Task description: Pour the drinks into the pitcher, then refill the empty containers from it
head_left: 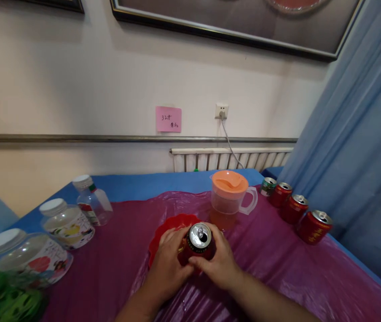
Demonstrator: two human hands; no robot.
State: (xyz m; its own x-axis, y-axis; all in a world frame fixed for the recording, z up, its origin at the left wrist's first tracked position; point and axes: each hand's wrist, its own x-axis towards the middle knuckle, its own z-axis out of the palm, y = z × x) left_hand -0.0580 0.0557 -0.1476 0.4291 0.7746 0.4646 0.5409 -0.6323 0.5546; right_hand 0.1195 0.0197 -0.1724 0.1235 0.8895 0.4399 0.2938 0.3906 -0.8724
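A red drink can point(200, 241) with an opened silver top stands over a red plate point(168, 228) in the middle of the purple sheet. My left hand point(168, 264) wraps its fingers round the can's left side. My right hand point(220, 264) closes round the right side, thumb across the front. Behind the can is a clear jug point(229, 201) with an orange lid and some amber liquid in it.
Several cans point(293, 208) stand in a row at the right edge by a blue curtain point(361, 134). Three clear jars with white lids point(66, 223) line the left side. A green object point(2, 299) lies at the lower left. A radiator point(230, 158) runs behind the table.
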